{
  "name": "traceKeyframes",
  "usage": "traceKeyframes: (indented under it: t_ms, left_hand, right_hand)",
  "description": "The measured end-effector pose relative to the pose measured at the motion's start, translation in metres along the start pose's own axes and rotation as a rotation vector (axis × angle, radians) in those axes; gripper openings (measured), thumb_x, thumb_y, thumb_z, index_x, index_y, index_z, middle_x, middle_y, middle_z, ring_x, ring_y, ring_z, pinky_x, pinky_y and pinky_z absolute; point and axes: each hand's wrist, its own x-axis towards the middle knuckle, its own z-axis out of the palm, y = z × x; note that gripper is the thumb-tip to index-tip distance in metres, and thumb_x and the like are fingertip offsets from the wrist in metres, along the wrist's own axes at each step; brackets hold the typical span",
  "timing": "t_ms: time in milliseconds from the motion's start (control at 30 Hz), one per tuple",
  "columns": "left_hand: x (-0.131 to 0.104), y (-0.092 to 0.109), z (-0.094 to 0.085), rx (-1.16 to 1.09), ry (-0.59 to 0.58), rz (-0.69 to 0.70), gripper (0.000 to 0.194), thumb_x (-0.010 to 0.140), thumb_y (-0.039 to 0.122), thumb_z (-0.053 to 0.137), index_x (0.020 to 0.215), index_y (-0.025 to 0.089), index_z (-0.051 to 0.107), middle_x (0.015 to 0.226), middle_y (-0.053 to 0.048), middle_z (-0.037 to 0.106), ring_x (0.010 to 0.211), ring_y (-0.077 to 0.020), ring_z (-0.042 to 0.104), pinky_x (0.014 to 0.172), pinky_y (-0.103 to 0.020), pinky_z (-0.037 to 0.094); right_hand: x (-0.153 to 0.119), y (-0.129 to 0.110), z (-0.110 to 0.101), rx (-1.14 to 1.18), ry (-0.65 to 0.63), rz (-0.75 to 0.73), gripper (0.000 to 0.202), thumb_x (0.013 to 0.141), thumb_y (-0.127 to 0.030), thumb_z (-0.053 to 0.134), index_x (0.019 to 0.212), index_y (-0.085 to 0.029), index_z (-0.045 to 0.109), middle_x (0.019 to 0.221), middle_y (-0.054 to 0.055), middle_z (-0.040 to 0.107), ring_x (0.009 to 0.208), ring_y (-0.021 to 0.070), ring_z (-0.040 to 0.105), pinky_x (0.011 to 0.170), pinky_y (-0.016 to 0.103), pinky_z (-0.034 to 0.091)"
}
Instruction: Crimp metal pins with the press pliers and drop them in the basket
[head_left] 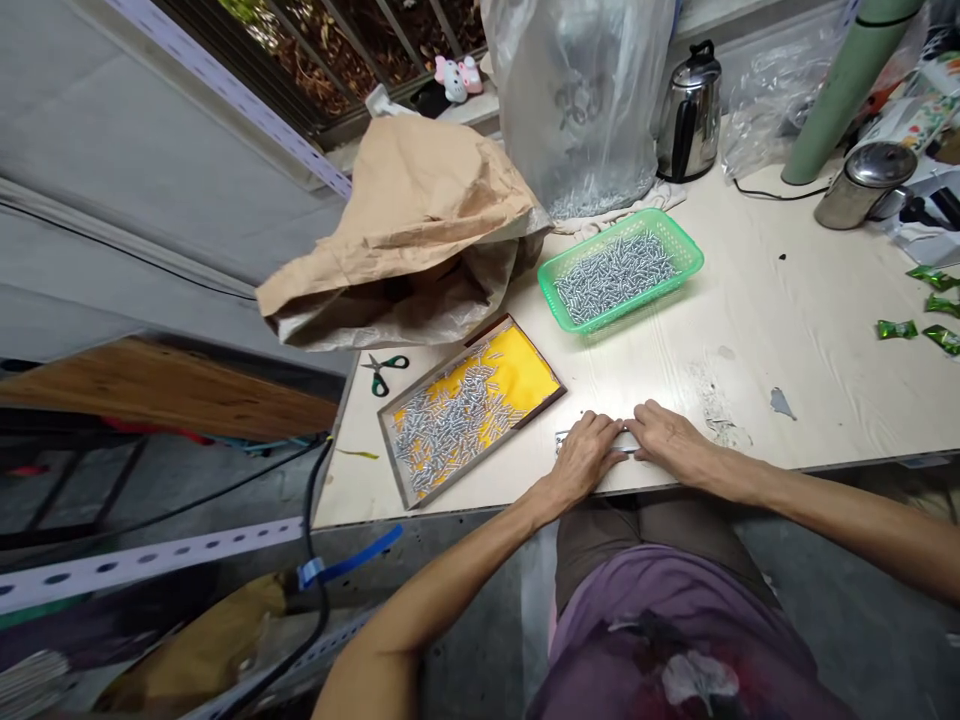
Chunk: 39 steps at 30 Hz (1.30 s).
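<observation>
At the table's front edge, my left hand (580,456) is closed over a narrow pale strip (625,441), whose patterned left end shows beyond the knuckles. My right hand (666,440) pinches the same strip near its right end, fingertips almost meeting those of the left. Whether anything small sits between the fingertips is too hidden to tell. To the left lies a shallow brown tray (471,480) with a yellow lining, bearing many loose small silvery metal pins (450,432). Farther back, a green plastic basket (694,258) holds a heap of similar pins (619,275).
Scissors (381,378) with green-black handles lie left of the tray. Behind stand a large brown paper bag (420,220), a clear plastic bag (581,100), a steel kettle (688,115), a green flask (844,100) and a steel cup (862,185). Green-wrapped sweets (897,329) lie far right.
</observation>
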Motion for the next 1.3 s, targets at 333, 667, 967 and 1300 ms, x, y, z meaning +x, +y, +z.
traceKeyframes:
  t_ms: [333,667,967,1300]
  left_hand:
    - [-0.004,-0.008,0.014,-0.005,0.168,0.051,0.03,0.091,0.037,0.053,0.112,0.017,0.06,0.104,-0.01,0.065,0.095,-0.0226,0.058,0.084,-0.04,0.052]
    - [-0.041,0.037,0.046,-0.062,0.29,0.125,0.05,0.095,0.035,0.047,0.141,0.019,0.036,0.141,-0.015,0.048,0.138,-0.0255,0.036,0.111,-0.049,0.037]
    - [-0.041,0.045,0.037,-0.104,0.22,0.087,0.056,0.09,0.047,0.051,0.139,0.021,0.041,0.141,-0.013,0.049,0.133,-0.0255,0.044,0.113,-0.045,0.034]
    - [-0.044,0.01,0.101,0.047,0.415,0.209,0.065,0.086,0.05,0.056,0.14,0.018,0.04,0.119,-0.013,0.065,0.102,-0.0271,0.066,0.082,-0.034,0.058]
  right_hand:
    - [0.001,0.005,0.004,-0.024,0.039,0.0,0.011,0.087,-0.024,0.06,0.092,-0.014,0.061,0.087,0.007,0.057,0.084,0.0212,0.05,0.069,0.031,0.038]
    - [0.024,0.033,-0.017,-0.133,-0.031,0.065,0.016,0.091,-0.026,0.055,0.092,-0.015,0.066,0.091,0.01,0.064,0.091,0.0223,0.052,0.075,0.032,0.032]
    - [0.064,-0.013,-0.01,-0.112,-0.048,-0.233,0.013,0.089,-0.02,0.054,0.087,-0.02,0.067,0.095,0.009,0.064,0.097,0.0233,0.049,0.082,0.04,0.033]
    - [0.102,-0.045,0.009,-0.067,0.15,-0.39,0.032,0.092,-0.037,0.054,0.12,-0.02,0.056,0.123,0.009,0.056,0.102,0.0198,0.058,0.086,0.042,0.051]
